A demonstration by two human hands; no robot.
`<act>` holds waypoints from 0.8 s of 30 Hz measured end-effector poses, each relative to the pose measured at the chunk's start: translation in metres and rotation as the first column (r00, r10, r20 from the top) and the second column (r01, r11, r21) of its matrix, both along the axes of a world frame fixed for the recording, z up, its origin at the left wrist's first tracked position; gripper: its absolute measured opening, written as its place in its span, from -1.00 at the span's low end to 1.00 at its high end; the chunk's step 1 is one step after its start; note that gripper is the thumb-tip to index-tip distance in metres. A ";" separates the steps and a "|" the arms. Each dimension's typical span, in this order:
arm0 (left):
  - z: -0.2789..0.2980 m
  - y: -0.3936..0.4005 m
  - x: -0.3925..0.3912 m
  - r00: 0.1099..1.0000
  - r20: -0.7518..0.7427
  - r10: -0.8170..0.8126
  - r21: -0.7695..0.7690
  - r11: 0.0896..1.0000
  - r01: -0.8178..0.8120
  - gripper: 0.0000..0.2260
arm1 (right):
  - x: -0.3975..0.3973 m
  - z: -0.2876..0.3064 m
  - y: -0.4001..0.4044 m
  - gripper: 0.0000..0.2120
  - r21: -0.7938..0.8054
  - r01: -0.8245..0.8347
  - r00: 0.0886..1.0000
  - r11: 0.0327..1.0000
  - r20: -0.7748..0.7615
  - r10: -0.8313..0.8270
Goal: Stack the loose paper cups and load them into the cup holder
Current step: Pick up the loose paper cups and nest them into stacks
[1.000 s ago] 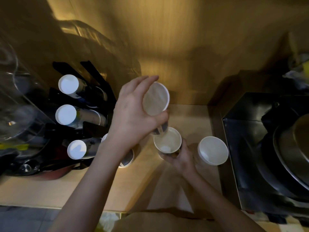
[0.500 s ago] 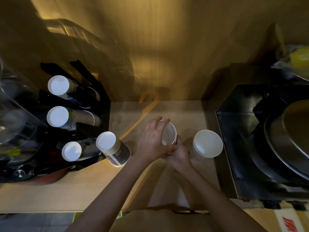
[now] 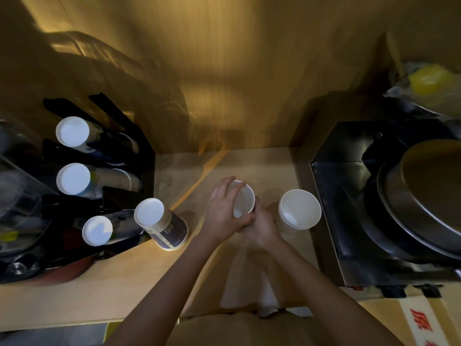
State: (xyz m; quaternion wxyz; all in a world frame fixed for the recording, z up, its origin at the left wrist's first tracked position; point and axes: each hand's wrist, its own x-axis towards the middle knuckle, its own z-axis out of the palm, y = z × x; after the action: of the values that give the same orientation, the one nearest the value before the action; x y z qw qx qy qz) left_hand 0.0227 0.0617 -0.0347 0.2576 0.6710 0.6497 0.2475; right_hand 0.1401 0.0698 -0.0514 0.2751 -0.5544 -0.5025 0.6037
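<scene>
Head view, both hands (left [image 3: 224, 216], right [image 3: 262, 226]) clasping upright cup [image 3: 243, 203], mouth up.

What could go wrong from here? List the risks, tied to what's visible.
1. The left hand presses on the rim of the held cup while the right hand grips its side; too much force could crush the paper wall.
2. The open cup stands close beside the right hand, so an elbow swing might knock it over.
3. The upturned stack leans at the holder; reaching past could tip it.
</scene>
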 end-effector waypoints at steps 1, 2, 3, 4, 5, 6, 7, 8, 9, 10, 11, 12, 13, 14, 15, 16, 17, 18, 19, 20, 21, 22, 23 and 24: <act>-0.002 -0.001 0.001 0.999 -0.049 -0.008 0.019 1.000 0.009 -0.33 | 0.004 -0.001 0.004 -0.63 0.075 -0.132 0.972 0.988 0.203 0.115; -0.003 -0.002 0.001 0.993 -0.115 -0.021 0.040 0.999 0.026 -0.34 | 0.006 -0.004 0.008 -0.39 0.101 -0.195 0.918 0.975 0.369 0.145; -0.004 -0.003 0.002 0.982 -0.184 -0.034 0.051 0.998 0.044 -0.33 | 0.009 -0.002 0.012 -0.24 0.105 -0.234 0.873 0.966 0.461 0.161; -0.005 -0.004 0.002 0.968 -0.245 -0.046 0.047 0.997 0.059 -0.34 | 0.010 0.003 0.014 -0.18 0.100 -0.265 0.843 0.959 0.507 0.180; -0.005 -0.004 0.002 0.955 -0.289 -0.058 0.028 0.997 0.069 -0.35 | 0.012 0.008 0.016 -0.18 0.092 -0.272 0.829 0.958 0.529 0.184; -0.004 -0.003 0.003 0.947 -0.314 -0.067 0.006 0.997 0.073 -0.36 | 0.013 0.018 0.018 -0.21 0.093 -0.288 0.811 0.953 0.553 0.191; -0.002 -0.003 0.003 0.946 -0.317 -0.067 -0.007 0.998 0.068 -0.36 | 0.016 0.027 0.019 -0.26 0.093 -0.330 0.783 0.940 0.582 0.217; 0.002 -0.003 0.003 0.952 -0.300 -0.059 -0.010 0.998 0.059 -0.36 | 0.017 0.035 0.020 -0.29 0.099 -0.371 0.763 0.923 0.600 0.242; 0.007 -0.004 0.003 0.963 -0.268 -0.042 -0.003 0.999 0.043 -0.36 | 0.018 0.045 0.021 -0.30 0.113 -0.407 0.741 0.907 0.621 0.255; 0.014 -0.005 0.003 0.974 -0.227 -0.016 0.010 1.000 0.018 -0.38 | 0.019 0.055 0.020 -0.30 0.120 -0.438 0.717 0.891 0.644 0.266; 0.021 -0.007 0.001 0.982 -0.188 0.017 0.028 1.000 -0.012 -0.41 | 0.020 0.065 0.019 -0.30 0.125 -0.468 0.689 0.875 0.671 0.273; 0.028 -0.009 -0.001 0.987 -0.155 0.051 0.051 0.998 -0.043 -0.44 | 0.019 0.074 0.019 -0.32 0.125 -0.495 0.652 0.860 0.707 0.273; 0.033 -0.012 -0.005 0.988 -0.128 0.085 0.083 0.994 -0.075 -0.47 | 0.017 0.081 0.019 -0.37 0.135 -0.532 0.595 0.836 0.762 0.256; 0.037 -0.016 -0.010 0.988 -0.095 0.122 0.128 0.986 -0.110 -0.51 | 0.014 0.088 0.019 -0.42 0.148 -0.583 0.521 0.799 0.822 0.228; 0.039 -0.022 -0.015 0.985 -0.056 0.163 0.180 0.972 -0.150 -0.56 | 0.011 0.093 0.019 -0.48 0.165 -0.638 0.450 0.752 0.873 0.190; 0.040 -0.030 -0.022 0.979 -0.018 0.204 0.237 0.952 -0.194 -0.61 | 0.006 0.099 0.018 -0.54 0.177 -0.688 0.394 0.703 0.905 0.158; 0.040 -0.039 -0.030 0.969 0.010 0.247 0.285 0.928 -0.240 -0.67 | 0.000 0.102 0.018 -0.59 0.181 -0.730 0.358 0.659 0.923 0.142; 0.038 -0.049 -0.040 0.959 0.031 0.283 0.306 0.910 -0.279 -0.72 | -0.007 0.104 0.017 -0.62 0.176 -0.765 0.329 0.619 0.933 0.142; 0.037 -0.061 -0.049 0.950 0.053 0.308 0.298 0.903 -0.310 -0.76 | -0.015 0.105 0.016 -0.64 0.178 -0.797 0.313 0.578 0.939 0.142; 0.033 -0.073 -0.059 0.944 0.078 0.322 0.276 0.903 -0.330 -0.78 | -0.024 0.105 0.014 -0.65 0.181 -0.826 0.300 0.535 0.943 0.145; 0.028 -0.085 -0.070 0.938 0.098 0.333 0.247 0.905 -0.347 -0.80 | -0.033 0.103 0.013 -0.67 0.208 -0.847 0.310 0.489 0.940 0.139; 0.022 -0.097 -0.080 0.929 0.109 0.353 0.211 0.905 -0.369 -0.82 | -0.042 0.101 0.011 -0.68 0.234 -0.863 0.327 0.447 0.934 0.142; 0.015 -0.107 -0.089 0.914 0.116 0.388 0.169 0.899 -0.403 -0.84 | -0.052 0.098 0.009 -0.68 0.265 -0.872 0.353 0.412 0.923 0.154; 0.007 -0.116 -0.099 0.890 0.127 0.437 0.124 0.884 -0.452 -0.87 | -0.064 0.097 0.007 -0.68 0.286 -0.877 0.375 0.386 0.909 0.179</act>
State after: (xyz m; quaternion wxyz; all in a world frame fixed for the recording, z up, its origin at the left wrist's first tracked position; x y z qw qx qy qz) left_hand -0.0760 -0.0546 -0.0281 0.1737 0.5088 0.7527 0.3798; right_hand 0.0765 0.0766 0.0455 -0.0059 -0.3536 -0.9307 0.0929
